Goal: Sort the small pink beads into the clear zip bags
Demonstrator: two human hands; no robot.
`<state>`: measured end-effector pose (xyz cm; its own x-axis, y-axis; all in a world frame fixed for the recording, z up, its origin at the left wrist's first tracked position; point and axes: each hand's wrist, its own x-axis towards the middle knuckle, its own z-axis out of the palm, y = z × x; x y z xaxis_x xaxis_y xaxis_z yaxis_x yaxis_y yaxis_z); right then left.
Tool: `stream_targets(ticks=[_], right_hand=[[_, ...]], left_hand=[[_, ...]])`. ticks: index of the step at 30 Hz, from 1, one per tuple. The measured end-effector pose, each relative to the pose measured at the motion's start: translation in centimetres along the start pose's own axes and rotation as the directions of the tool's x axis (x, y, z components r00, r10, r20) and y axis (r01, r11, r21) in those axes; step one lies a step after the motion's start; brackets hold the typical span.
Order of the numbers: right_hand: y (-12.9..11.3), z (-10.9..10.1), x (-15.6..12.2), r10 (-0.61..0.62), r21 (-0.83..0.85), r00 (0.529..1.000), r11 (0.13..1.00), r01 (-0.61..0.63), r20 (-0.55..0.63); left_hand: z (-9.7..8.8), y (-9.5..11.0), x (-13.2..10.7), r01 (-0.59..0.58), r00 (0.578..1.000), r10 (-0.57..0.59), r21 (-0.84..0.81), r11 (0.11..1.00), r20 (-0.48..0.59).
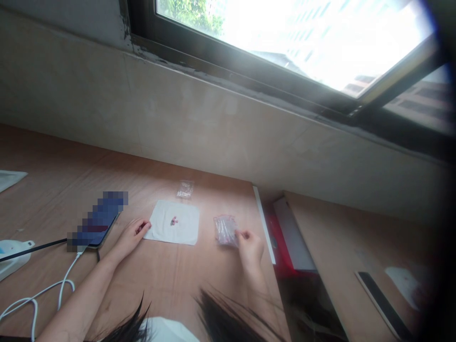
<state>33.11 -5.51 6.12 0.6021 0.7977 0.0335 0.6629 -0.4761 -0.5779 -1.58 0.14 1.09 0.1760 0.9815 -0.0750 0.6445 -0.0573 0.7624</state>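
Observation:
My right hand pinches the right edge of a packet of small clear plastic bags with reddish edges, just above or on the wooden table. My left hand rests at the left edge of a white cloth, its fingers curled. Whether it grips the cloth's edge is hidden. In the middle of the cloth lies a little cluster of small pink and dark pieces, too small to name. Behind the cloth is another clear plastic bag, lying flat.
A phone, partly blurred out, stands left of my left hand, with a white cable trailing from it. A white object sits at the far left. Past the table's right edge are a red item and a second table.

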Motion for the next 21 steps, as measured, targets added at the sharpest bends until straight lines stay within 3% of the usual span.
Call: stream_targets(ticks=[5,10,13,16,18,21], right_hand=[[0.0,0.6,-0.5,-0.07,0.183,0.971,0.983,0.028,0.228],[-0.7,-1.5,-0.4,0.018,0.198,0.99,0.979,-0.046,0.142],[-3.0,-3.8,-0.9,0.052,0.26,0.999,0.964,-0.048,-0.009],[-6.3,-5.1,-1.9,-0.01,0.384,0.998,0.923,0.033,-0.063],[-8.4,-4.8,-2.6,-0.057,0.492,0.998,0.869,0.056,-0.013],[-10.9,-2.6,-3.6,-0.175,0.628,0.965,0.778,0.015,0.194]], left_hand=[[0.0,0.1,-0.1,0.001,1.0,-0.001,-0.024,1.0,0.001],[0.2,-0.1,-0.1,0.03,0.999,-0.033,-0.098,0.995,-0.033],[-0.2,-0.2,0.0,0.074,0.997,-0.073,-0.198,0.977,0.011],[-1.1,0.4,0.4,0.133,0.991,-0.124,-0.285,0.949,0.049],[-1.9,1.7,0.9,0.138,0.99,-0.128,-0.323,0.936,0.052],[-3.2,5.1,1.4,0.052,0.999,-0.044,-0.358,0.932,0.031]])
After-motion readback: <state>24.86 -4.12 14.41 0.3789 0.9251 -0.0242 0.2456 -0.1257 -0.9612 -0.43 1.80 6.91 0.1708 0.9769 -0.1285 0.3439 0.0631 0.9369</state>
